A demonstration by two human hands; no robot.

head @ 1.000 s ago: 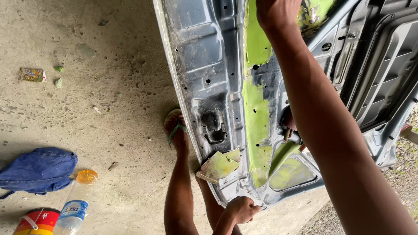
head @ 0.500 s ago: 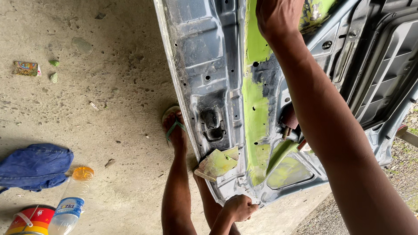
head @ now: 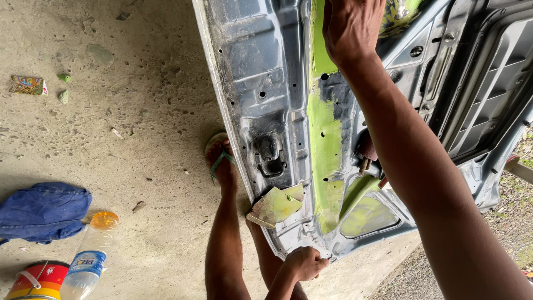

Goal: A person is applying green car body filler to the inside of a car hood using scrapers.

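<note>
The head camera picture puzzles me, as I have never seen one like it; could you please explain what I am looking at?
The camera sits on a person's head and looks down, so the arms are the person's own. A grey metal panel smeared with green filler stands on a concrete floor. The right hand presses flat on the panel near its top; the left hand grips its lower edge. A sandalled foot shows below. On the floor lie a blue cloth, a plastic bottle and a red can.

Bottle (head: 86, 264) lies left of the door panel (head: 266, 83); cloth (head: 44, 211) beside it.
</note>
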